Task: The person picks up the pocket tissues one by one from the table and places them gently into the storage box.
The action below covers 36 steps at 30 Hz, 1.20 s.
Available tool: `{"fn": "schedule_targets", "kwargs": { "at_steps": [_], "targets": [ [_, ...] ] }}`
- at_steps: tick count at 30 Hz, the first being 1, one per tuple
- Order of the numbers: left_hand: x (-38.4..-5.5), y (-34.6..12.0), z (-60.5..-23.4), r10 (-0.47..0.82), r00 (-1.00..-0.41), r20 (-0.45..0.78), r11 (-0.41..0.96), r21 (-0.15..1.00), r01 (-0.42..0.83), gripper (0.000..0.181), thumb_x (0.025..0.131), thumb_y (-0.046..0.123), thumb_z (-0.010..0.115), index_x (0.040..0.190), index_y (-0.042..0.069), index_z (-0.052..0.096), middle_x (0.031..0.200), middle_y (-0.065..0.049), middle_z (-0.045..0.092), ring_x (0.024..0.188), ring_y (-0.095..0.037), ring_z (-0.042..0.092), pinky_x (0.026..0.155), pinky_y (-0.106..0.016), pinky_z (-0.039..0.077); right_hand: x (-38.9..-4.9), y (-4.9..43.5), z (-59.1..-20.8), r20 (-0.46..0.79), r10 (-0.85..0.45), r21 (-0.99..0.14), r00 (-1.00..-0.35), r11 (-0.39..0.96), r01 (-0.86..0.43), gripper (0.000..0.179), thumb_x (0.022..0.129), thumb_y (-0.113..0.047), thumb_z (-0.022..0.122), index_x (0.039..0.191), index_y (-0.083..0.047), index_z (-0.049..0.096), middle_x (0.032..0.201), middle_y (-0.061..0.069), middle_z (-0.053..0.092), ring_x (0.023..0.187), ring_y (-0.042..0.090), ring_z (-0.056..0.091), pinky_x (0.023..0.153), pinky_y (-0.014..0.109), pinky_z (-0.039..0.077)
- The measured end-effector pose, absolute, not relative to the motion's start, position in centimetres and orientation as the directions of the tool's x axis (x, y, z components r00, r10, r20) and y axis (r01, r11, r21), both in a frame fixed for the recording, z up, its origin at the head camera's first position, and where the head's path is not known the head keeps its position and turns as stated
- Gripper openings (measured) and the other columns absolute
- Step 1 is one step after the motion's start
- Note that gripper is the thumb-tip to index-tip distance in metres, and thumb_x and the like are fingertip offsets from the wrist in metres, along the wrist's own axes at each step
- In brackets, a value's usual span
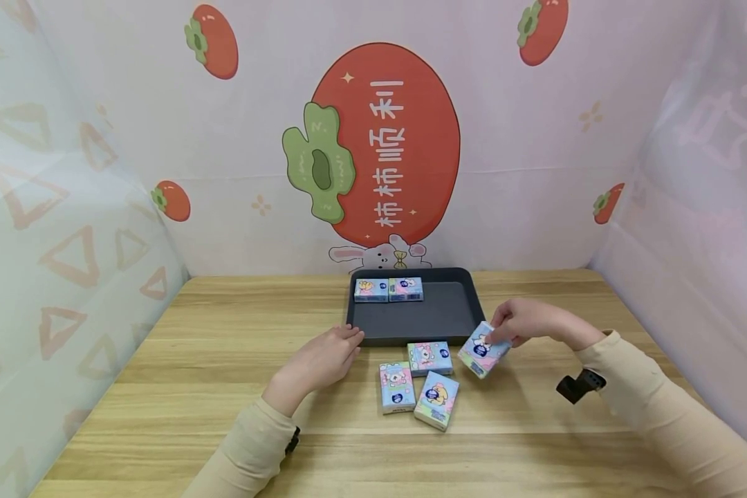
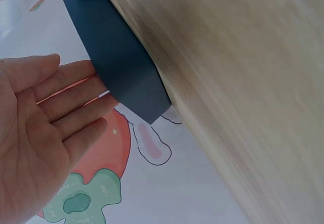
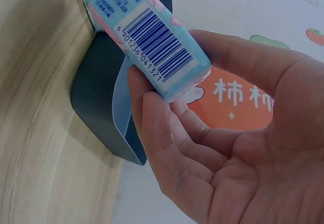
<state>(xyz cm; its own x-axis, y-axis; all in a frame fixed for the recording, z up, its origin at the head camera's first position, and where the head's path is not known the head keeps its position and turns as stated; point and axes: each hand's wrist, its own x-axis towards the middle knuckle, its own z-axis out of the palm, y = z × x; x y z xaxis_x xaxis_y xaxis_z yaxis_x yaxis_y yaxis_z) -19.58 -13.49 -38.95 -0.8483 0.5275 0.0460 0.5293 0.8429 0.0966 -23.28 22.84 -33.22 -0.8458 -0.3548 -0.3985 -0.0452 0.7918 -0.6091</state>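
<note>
The right hand (image 1: 523, 322) pinches a tissue pack (image 1: 481, 351) between thumb and fingers, tilted near the front right corner of the dark tray (image 1: 438, 311); its wrap is pale blue, pink and green, with a cartoon figure, dark-blue badge and barcode (image 3: 159, 44). Three similar packs (image 1: 397, 389) lie in front. The left hand (image 1: 328, 357), fingers extended, touches the rim.

the packs (image 1: 478, 353) are blue and pink with cartoons, the tray (image 1: 449, 311) dark grey.
</note>
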Motion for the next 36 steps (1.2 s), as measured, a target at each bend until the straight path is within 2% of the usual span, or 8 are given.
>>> {"fn": "schedule_targets", "kwargs": {
  "at_steps": [15,26,36],
  "targets": [
    [-19.7,-13.5,-38.9,0.529,-0.847,0.048,0.842,0.094,0.531,0.036,0.098,0.02,0.05,0.128,0.001,0.059,0.133,-0.015,0.057,0.126,-0.029,0.052,0.106,-0.042,0.043,-24.8,23.2,-32.3,-0.365,-0.328,-0.633,-0.871,0.774,-0.026,0.038,0.081,-0.03,0.073,0.099,0.001,0.059,0.085,0.006,0.06,0.069,0.013,0.055,0.065,0.026,0.056],
    [-19.7,-13.5,-38.9,0.527,-0.849,0.041,0.844,0.09,0.528,0.036,0.098,0.02,0.05,0.128,0.001,0.059,0.133,-0.015,0.056,0.126,-0.029,0.051,0.107,-0.042,0.043,-26.1,22.8,-32.0,-0.351,-0.28,-0.641,-0.893,0.767,0.011,0.042,0.083,-0.031,0.072,0.102,0.004,0.057,0.092,0.01,0.061,0.076,0.014,0.059,0.073,0.028,0.058],
    [-19.7,-13.6,-39.0,0.53,-0.847,0.041,0.842,0.094,0.531,0.036,0.098,0.02,0.05,0.128,0.001,0.058,0.133,-0.015,0.056,0.126,-0.029,0.051,0.107,-0.042,0.043,-27.4,22.9,-32.1,-0.366,-0.252,-0.648,-0.896,0.76,0.051,0.045,0.084,-0.032,0.071,0.104,0.006,0.057,0.095,0.012,0.063,0.077,0.014,0.062,0.072,0.025,0.058]
  ]
}}
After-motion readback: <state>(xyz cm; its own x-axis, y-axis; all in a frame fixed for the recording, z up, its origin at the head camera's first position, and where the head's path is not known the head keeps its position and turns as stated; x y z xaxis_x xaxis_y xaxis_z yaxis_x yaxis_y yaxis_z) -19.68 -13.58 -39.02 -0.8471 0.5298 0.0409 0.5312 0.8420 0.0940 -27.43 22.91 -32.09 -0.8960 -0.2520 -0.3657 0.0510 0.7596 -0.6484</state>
